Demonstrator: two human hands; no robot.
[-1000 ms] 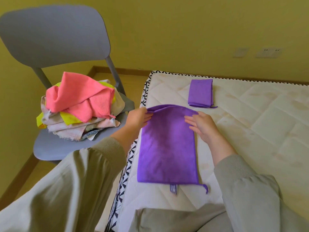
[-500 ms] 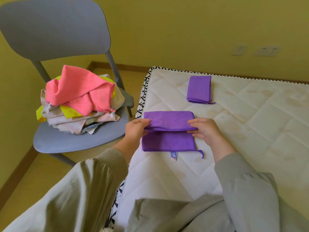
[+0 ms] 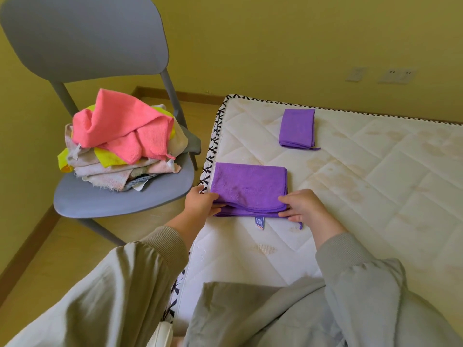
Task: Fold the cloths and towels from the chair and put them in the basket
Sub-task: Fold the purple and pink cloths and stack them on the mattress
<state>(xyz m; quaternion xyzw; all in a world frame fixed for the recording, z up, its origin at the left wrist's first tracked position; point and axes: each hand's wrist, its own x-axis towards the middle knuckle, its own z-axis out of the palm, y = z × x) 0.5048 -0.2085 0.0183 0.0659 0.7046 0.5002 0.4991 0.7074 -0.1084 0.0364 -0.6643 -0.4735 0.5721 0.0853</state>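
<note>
A purple cloth (image 3: 249, 187), folded in half, lies on the mattress (image 3: 350, 196) near its left edge. My left hand (image 3: 201, 202) pinches the cloth's near left corner. At the near right corner my right hand (image 3: 302, 206) pinches the top layer's edge. A white label sticks out below the cloth. A second purple cloth (image 3: 297, 128), folded small, lies farther back on the mattress. On the grey chair (image 3: 105, 196) to the left sits a pile of unfolded cloths (image 3: 120, 144) with a pink one on top. No basket is in view.
The mattress has a black-and-white patterned border along its left and far edges. Yellow walls stand behind it, with sockets (image 3: 397, 75) at the right. Wooden floor shows between chair and mattress. My grey sleeves fill the foreground.
Both hands have drawn the cloth's far edge over toward me and laid it down on the near edge, turning the long cloth into a half-length fold.
</note>
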